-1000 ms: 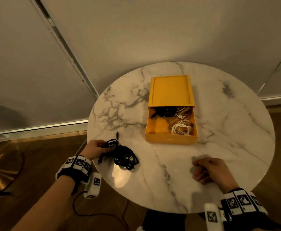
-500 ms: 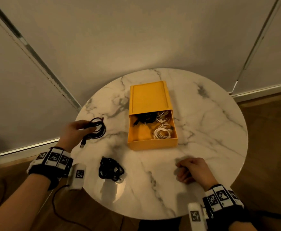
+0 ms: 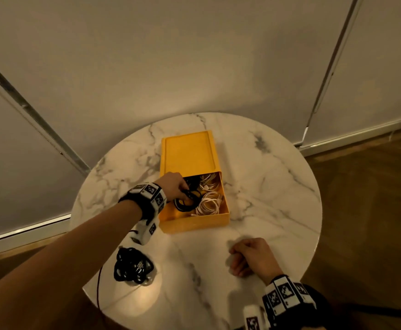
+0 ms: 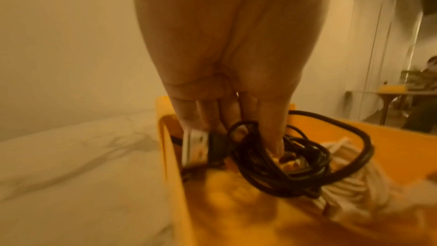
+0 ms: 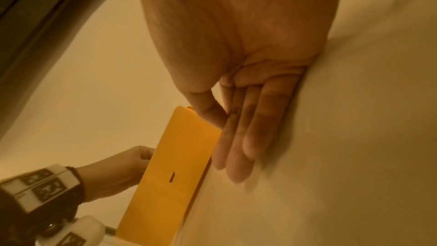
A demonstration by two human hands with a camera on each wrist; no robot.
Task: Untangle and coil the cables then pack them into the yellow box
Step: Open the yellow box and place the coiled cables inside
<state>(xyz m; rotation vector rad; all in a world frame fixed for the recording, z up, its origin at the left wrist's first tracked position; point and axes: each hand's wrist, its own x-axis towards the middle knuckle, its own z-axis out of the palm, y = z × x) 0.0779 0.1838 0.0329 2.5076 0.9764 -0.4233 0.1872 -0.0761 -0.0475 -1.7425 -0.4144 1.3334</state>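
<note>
The yellow box (image 3: pixel 194 222) stands in the middle of the round marble table (image 3: pixel 266 186), its lid slid back. My left hand (image 3: pixel 179 189) reaches into the box's left side and grips a coiled black cable (image 3: pixel 185 203). In the left wrist view the fingers (image 4: pixel 272 128) curl through the black coil (image 4: pixel 283 171), with a USB plug (image 4: pixel 195 149) beside them. White coiled cables (image 3: pixel 210 203) lie in the box's right side. A second bundle of black cable (image 3: pixel 132 267) lies on the table near the front left edge. My right hand (image 3: pixel 249 256) rests loosely curled on the table, holding nothing.
The table's edge runs close in front of both wrists. A wire hangs from my left wrist device off the table's left edge. Pale walls stand behind the table, with wooden floor around it. In the right wrist view the box's front wall (image 5: pixel 170 156) is just left of my fingers.
My left hand lifted one black coil away from the bundle at the front left and carried it right, into the yellow box. The right hand stayed put.
</note>
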